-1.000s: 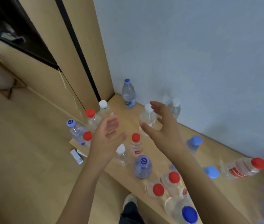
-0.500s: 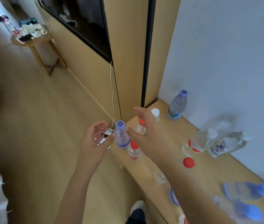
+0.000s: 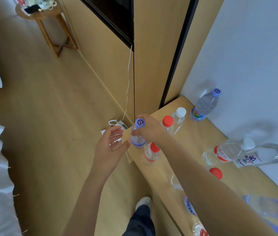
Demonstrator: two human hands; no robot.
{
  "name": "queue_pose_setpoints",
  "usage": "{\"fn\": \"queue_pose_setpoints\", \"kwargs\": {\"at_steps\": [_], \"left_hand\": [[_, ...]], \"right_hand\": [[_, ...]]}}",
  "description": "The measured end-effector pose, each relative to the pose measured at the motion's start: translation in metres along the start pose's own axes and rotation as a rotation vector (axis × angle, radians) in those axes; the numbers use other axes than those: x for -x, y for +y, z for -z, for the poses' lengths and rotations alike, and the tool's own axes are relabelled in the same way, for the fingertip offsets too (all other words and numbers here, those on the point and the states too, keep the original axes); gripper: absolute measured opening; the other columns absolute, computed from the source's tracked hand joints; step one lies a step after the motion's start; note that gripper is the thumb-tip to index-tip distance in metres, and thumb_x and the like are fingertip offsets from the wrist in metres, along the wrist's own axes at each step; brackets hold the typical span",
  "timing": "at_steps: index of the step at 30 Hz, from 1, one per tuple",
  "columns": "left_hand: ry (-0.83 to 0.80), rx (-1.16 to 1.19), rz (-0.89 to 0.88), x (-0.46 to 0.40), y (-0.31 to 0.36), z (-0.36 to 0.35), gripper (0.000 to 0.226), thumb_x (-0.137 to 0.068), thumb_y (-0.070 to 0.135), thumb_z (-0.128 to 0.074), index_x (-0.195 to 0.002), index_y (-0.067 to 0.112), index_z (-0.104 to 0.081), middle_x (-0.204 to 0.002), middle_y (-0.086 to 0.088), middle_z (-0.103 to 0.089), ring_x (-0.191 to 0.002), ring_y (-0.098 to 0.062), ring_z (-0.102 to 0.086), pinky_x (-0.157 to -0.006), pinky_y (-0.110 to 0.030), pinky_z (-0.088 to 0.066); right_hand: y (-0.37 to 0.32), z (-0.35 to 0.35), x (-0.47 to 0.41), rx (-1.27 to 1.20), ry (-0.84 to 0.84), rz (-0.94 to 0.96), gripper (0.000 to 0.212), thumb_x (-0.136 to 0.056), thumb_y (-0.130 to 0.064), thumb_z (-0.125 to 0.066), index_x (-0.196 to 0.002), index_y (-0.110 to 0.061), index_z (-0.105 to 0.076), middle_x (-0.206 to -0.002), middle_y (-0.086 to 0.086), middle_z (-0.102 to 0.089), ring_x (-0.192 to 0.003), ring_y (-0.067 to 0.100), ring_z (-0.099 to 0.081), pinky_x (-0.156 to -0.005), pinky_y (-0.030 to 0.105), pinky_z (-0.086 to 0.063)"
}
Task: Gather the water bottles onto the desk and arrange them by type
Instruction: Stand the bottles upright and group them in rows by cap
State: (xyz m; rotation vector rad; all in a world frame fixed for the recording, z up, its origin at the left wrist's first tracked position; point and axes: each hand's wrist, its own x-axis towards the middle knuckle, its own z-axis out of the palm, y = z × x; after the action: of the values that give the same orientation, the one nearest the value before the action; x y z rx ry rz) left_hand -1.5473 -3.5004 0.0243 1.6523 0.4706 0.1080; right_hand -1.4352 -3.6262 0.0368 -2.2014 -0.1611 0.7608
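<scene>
Now the right hand (image 3: 149, 129) has closed around the purple-capped bottle (image 3: 137, 133) at the desk (image 3: 194, 138) corner's edge; left hand (image 3: 108, 147) hovers beside, fingers spread, over open floor.

Right hand (image 3: 149, 128) gripping, left hand (image 3: 110, 147) open

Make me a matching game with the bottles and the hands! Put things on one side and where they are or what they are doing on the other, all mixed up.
Things:
1. right hand
2. left hand
3. purple-capped bottle by the wall
4. small red-capped bottle

States:
A. stands upright in the far corner of the desk
B. open, holding nothing
C. grips a purple-capped bottle at the desk's end
D. stands near the desk's front edge, below the held bottle

Pairs: 1-C, 2-B, 3-A, 4-D
</scene>
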Motion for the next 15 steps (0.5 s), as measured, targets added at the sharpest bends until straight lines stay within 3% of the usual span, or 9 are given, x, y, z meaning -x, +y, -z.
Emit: {"fn": "queue_pose_setpoints", "kwargs": {"at_steps": [1,4,7,11,15], "left_hand": [[-0.004,-0.001,0.005,-0.001,-0.002,-0.001,0.039,-0.081,0.006,-0.078,-0.111,0.027,-0.062,-0.112,0.012,-0.066,-0.104,-0.003,-0.064,-0.082,-0.011,-0.050],[-0.015,-0.017,0.017,-0.003,-0.007,-0.003,0.041,-0.082,0.005,-0.077,-0.116,0.022,-0.062,-0.114,0.011,-0.066,-0.108,-0.007,-0.063,-0.084,-0.014,-0.051],[-0.018,-0.021,0.032,-0.003,-0.011,-0.004,0.044,-0.082,0.005,-0.077,-0.121,0.018,-0.060,-0.117,0.007,-0.065,-0.111,-0.012,-0.062,-0.087,-0.017,-0.049],[-0.038,-0.040,0.031,-0.003,-0.013,-0.001,0.048,-0.080,0.003,-0.079,-0.122,0.017,-0.060,-0.119,0.005,-0.063,-0.112,-0.013,-0.061,-0.094,-0.024,-0.049],[-0.105,-0.076,-0.029,-0.007,-0.007,-0.001,0.059,-0.073,-0.001,-0.083,-0.120,0.022,-0.057,-0.118,0.014,-0.062,-0.109,0.003,-0.059,-0.094,-0.020,-0.048]], "right_hand": [[-0.001,0.000,-0.003,0.040,-0.025,-0.001,0.022,-0.080,-0.014,-0.076,-0.087,-0.008,-0.055,-0.083,0.007,-0.050,-0.079,0.020,-0.046,-0.071,0.028,-0.038],[-0.002,-0.002,-0.010,0.104,-0.052,0.002,0.038,-0.080,-0.006,-0.070,-0.063,-0.015,-0.037,-0.065,0.001,-0.037,-0.071,0.017,-0.036,-0.066,0.028,-0.032],[-0.003,-0.004,-0.011,0.106,-0.036,0.027,0.040,-0.081,-0.002,-0.064,-0.062,-0.017,-0.032,-0.067,0.004,-0.035,-0.073,0.020,-0.032,-0.067,0.029,-0.029],[-0.006,0.002,0.001,-0.017,-0.009,0.076,0.017,-0.085,-0.008,-0.068,-0.078,-0.007,-0.053,-0.080,0.011,-0.047,-0.076,0.020,-0.040,-0.069,0.029,-0.034],[-0.018,0.025,0.027,-0.265,0.067,0.185,0.021,-0.080,-0.010,-0.078,-0.075,-0.006,-0.059,-0.069,-0.004,-0.055,-0.066,0.008,-0.049,-0.064,0.019,-0.040]]}}
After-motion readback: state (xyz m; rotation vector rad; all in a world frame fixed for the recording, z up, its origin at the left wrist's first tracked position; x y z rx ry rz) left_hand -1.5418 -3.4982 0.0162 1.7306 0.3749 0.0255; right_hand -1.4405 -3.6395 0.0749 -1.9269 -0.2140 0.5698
